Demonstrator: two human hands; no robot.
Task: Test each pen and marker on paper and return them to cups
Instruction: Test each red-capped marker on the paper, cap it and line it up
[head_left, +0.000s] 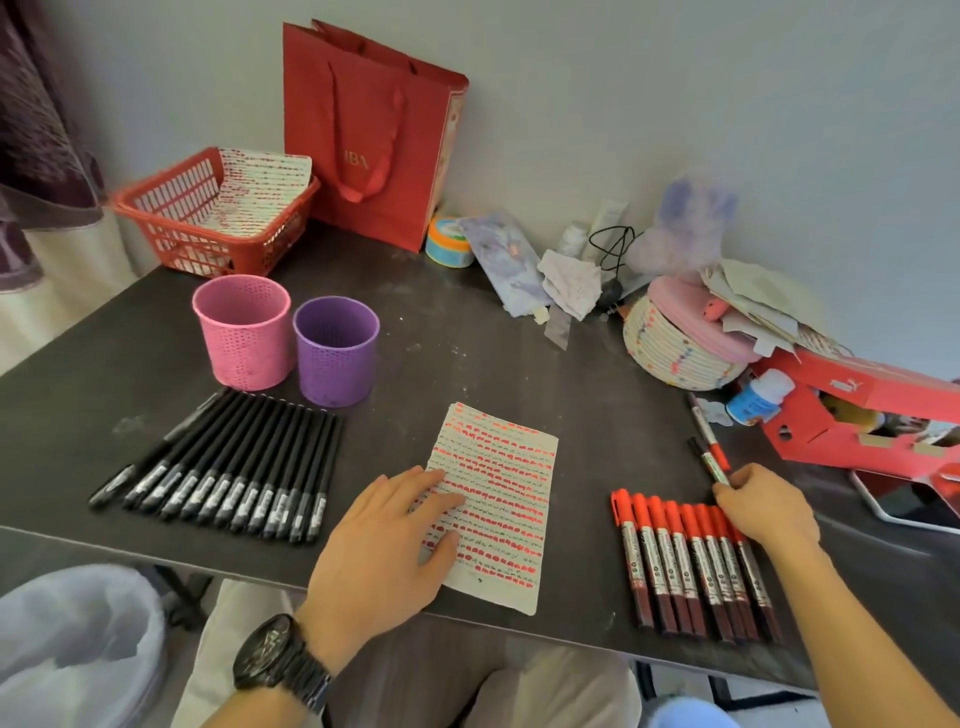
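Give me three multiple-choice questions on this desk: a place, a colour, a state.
1. Where do the black pens lie? A inside the red basket; B on the table, left of the paper; C on the floor.
2. What colour is the cup beside the pink cup? A purple; B green; C yellow.
3. What is the left hand doing? A gripping a pen; B lifting a cup; C resting flat on the paper.
Answers: B, they lie in a row there; A, the purple cup stands beside it; C, its straight fingers lie on the paper.
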